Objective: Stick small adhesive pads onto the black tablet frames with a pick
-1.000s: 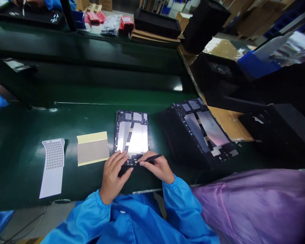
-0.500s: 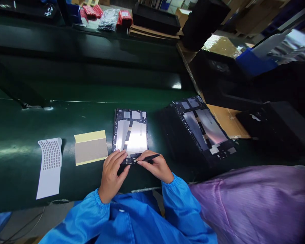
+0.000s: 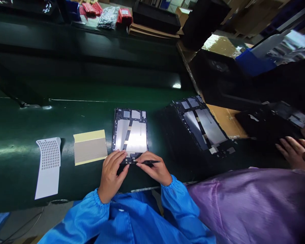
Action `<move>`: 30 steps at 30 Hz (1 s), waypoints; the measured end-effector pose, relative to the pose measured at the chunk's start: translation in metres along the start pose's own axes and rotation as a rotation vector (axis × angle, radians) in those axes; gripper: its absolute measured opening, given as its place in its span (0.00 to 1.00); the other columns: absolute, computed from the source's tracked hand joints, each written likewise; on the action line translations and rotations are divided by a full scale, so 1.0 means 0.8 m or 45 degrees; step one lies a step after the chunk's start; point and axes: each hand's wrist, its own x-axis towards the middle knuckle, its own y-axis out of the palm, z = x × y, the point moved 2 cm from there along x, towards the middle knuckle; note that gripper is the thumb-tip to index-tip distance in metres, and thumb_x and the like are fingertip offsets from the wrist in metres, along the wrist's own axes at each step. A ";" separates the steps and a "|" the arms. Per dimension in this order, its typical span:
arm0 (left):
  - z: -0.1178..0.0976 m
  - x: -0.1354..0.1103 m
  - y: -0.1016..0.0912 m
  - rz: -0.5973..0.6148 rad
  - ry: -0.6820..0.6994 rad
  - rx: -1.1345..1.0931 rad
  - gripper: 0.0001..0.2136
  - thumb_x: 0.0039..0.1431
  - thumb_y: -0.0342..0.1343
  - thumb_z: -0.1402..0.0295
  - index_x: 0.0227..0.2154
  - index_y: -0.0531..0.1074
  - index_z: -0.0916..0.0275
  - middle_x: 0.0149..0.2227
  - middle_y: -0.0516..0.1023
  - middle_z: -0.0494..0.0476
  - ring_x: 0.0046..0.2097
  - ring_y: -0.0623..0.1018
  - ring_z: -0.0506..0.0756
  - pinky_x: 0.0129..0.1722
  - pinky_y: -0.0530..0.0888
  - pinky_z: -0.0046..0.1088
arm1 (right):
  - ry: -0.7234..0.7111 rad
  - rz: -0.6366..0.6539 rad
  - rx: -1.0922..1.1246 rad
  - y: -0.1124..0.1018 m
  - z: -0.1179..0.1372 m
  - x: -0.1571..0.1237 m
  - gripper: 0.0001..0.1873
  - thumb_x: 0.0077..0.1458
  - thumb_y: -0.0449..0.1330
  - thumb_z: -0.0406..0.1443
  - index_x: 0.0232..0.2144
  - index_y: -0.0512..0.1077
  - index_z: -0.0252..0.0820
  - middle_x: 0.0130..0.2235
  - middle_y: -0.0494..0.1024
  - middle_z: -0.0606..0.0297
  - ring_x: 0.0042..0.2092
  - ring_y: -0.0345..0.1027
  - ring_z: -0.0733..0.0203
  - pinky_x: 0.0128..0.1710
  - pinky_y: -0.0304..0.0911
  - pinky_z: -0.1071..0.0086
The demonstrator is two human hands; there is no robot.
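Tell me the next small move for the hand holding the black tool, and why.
Probably ease the tip of the black tool down onto the near edge of the tablet panel. The right hand pinches the tool almost flat with its tip at that edge, and the left hand presses its fingertips on the near-left corner, so the panel looks steadied for fine work there.

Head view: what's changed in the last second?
A co-worker's hand has come in at the far right. The right hand has lowered its tool to level. The left hand stays on the tablet frame, which has not moved.
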 end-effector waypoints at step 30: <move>0.190 0.010 -0.233 -0.146 -0.670 -0.311 0.34 0.59 0.60 0.62 0.66 0.57 0.62 0.36 0.81 0.55 0.42 0.83 0.56 0.45 0.79 0.37 | -0.102 -0.034 0.404 0.099 0.066 0.070 0.04 0.56 0.68 0.32 0.34 0.78 0.48 0.32 0.83 0.62 0.34 0.79 0.57 0.34 0.77 0.65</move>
